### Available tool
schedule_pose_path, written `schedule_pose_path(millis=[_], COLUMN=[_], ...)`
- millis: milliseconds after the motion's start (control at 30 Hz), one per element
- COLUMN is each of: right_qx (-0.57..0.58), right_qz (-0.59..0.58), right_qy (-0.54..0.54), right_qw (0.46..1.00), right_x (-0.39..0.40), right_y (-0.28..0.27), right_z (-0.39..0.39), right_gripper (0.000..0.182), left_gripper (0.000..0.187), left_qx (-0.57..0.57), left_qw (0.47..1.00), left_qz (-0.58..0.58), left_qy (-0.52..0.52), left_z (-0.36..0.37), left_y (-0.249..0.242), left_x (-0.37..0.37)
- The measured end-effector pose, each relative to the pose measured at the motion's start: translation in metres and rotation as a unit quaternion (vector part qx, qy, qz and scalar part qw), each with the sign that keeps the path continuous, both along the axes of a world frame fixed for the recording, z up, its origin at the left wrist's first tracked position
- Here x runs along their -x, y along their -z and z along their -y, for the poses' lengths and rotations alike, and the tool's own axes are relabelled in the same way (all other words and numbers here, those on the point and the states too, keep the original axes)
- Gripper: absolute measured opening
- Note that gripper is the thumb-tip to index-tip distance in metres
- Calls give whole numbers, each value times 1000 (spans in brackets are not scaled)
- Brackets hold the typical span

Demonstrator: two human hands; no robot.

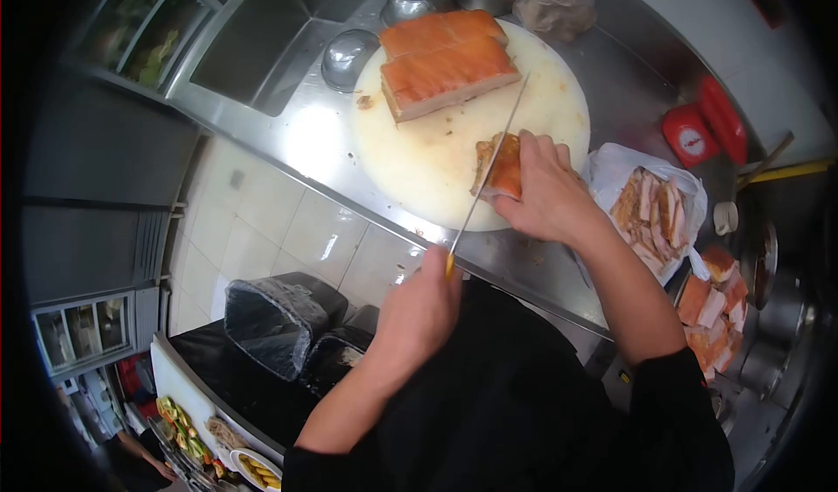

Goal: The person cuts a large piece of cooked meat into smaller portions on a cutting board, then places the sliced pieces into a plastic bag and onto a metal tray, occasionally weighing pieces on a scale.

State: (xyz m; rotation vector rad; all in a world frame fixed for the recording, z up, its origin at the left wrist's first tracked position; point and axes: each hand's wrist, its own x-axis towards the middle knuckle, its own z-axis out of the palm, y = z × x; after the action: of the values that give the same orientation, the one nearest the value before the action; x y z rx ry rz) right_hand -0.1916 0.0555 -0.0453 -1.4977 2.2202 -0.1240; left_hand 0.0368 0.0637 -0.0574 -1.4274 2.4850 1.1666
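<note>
My left hand (419,304) is closed around the yellow handle of a long knife (472,208), its blade slanting up and away over the board. Under my right hand (554,186) is a piece of roast pork (502,169) with browned skin, gripped between thumb and fingers. The knife's blade crosses the left part of this piece in the view. Both lie over a round, pale cutting board (419,173). At the board's far side rests a larger slab of roast pork (449,73) with glossy orange-brown skin and a pale cut side.
A white plastic bag of pork pieces (650,217) sits right of the board, near a red scale (690,138). More pork chunks (716,317) lie beyond. Metal bowls (347,60) and a sink (253,64) are at left. Below stands a lined bin (271,322). Another person's arm shows lower left.
</note>
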Motion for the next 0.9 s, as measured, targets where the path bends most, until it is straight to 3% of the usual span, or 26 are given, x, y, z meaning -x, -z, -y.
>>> schedule_pose_path(millis=[100, 333, 533, 600, 700, 867, 900], right_qx=[-1, -15, -12, -18, 0, 0, 6], right_qz=[8, 4, -6, -21, -24, -35, -31], right_qy=[-1, -13, -10, -23, -9, -13, -9], right_qw=[1000, 1000, 1000, 999, 1000, 999, 999], right_x=[1, 4, 3, 3, -1, -2, 0], right_y=[1, 5, 7, 8, 7, 11, 12], right_z=[-3, 1, 3, 2, 2, 1, 1], right_gripper=[81, 79, 79, 81, 84, 86, 85], left_gripper=[30, 30, 31, 30, 29, 30, 26], left_qx=[-31, -61, -61, -34, -54, -69, -98], left_qw=[997, 992, 992, 999, 998, 997, 991], left_qz=[73, 108, 107, 38, 23, 36, 91], left_qy=[8, 22, 13, 19, 17, 0, 2], left_z=[-22, 5, 32, 43, 58, 13, 5], left_y=[-31, -54, -37, -19, -7, -19, -33], left_x=[-43, -12, 25, 46, 63, -7, -20])
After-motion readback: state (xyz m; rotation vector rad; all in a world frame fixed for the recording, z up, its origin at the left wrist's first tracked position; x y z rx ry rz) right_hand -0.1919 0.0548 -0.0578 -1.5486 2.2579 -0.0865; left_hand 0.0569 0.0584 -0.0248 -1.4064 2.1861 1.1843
